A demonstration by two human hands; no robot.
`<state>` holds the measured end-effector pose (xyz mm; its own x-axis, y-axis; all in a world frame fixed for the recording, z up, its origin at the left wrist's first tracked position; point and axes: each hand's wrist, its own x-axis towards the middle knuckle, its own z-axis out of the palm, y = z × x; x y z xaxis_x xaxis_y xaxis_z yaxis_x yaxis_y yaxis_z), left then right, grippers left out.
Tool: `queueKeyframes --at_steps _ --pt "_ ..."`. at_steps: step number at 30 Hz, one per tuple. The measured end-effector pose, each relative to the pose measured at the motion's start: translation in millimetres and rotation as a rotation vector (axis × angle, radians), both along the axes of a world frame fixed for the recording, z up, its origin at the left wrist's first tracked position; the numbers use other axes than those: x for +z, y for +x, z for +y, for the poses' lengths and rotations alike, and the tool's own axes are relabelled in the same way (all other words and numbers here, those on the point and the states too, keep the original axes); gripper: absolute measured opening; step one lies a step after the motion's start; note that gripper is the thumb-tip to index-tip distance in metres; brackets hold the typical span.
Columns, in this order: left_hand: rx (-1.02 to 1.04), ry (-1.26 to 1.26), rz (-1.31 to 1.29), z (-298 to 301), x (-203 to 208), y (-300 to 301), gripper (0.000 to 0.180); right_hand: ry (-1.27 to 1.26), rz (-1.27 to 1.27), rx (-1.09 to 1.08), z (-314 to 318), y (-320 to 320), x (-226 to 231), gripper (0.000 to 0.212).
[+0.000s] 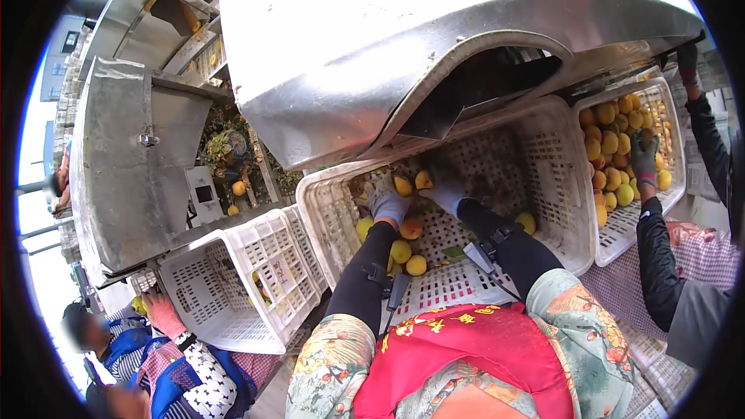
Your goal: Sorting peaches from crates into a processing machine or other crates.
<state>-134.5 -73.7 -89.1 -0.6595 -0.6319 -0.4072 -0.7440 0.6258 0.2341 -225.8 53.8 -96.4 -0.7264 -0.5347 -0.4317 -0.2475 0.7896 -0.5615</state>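
Note:
Both my arms, in black sleeves, reach down into a white slatted plastic crate (345,167). My left hand (386,202), in a pale glove, is closed around a yellow peach (402,186) beside its fingers. To its right, my right hand (447,195), gloved too, has its fingertips closed against another yellow-orange peach (423,179). Below my left hand, several loose peaches (401,251) lie on the crate floor. One greenish-yellow peach (525,223) rests beyond my right forearm. The gloves partly hide the fingers.
A metal machine with a curved chute mouth (481,81) overhangs the crate's far side. On the right, a co-worker's gloved hand (644,157) touches peaches in a full crate (673,178). Another white crate (225,326) stands left, beside a second co-worker's pink-gloved hand (164,314).

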Motion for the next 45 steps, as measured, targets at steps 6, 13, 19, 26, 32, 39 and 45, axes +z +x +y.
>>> queueKeyframes --at_steps 6,13,19,26,32,39,45 --pt "0.108 0.27 0.053 -5 17 -4 0.071 -0.217 -0.403 -0.075 3 -12 -20 0.079" --pt "0.562 1.822 0.764 -8 76 6 0.058 -0.543 -0.34 0.043 30 -44 85 0.08" --pt "0.531 2.375 1.303 21 131 4 0.075 -0.656 0.199 0.18 20 -18 187 0.088" --pt "0.567 2.444 1.462 30 162 5 0.077 -0.689 0.501 0.083 11 -2 227 0.089" --pt "0.472 2.282 1.418 24 186 4 0.082 -0.599 0.735 0.087 -3 -35 238 0.089" --pt "0.522 2.301 1.273 17 188 1 0.077 -0.577 1.063 0.115 -58 -93 232 0.085" --pt "0.304 2.215 1.157 -23 135 23 0.066 -0.739 0.481 0.101 -15 -19 287 0.087"
